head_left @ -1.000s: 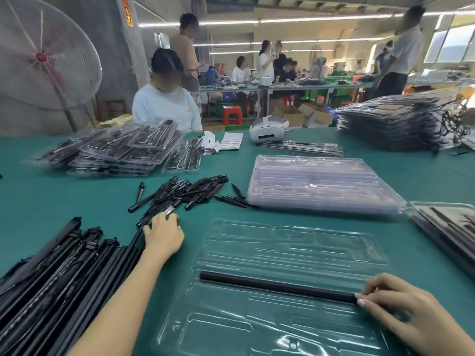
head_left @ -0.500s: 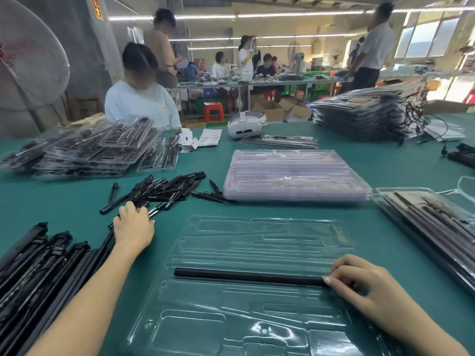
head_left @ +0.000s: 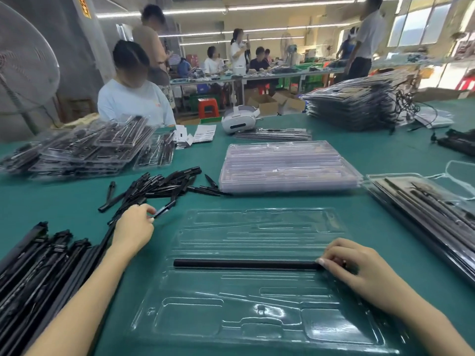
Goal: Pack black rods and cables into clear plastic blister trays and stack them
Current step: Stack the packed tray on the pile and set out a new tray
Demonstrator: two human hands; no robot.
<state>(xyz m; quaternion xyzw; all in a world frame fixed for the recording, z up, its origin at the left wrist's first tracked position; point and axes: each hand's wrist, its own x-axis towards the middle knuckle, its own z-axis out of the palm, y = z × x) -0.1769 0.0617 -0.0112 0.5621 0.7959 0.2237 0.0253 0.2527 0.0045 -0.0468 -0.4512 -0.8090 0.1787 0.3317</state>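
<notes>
While left hand (head_left: 133, 227) pinches short piece (head_left: 164, 209) | right hand (head_left: 359, 268) grips rod (head_left: 244, 264) end

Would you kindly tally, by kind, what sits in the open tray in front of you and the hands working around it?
Black rods in the tray: 1
Small black pieces pinched by the left hand: 1
Hands: 2, the right hand on the rod's end
Total: 4

Count: 1 open clear tray (head_left: 257, 317) lower centre, 1 long black rod (head_left: 244, 264) in it; 2 hands; short black pieces (head_left: 159, 186) too many to count
</notes>
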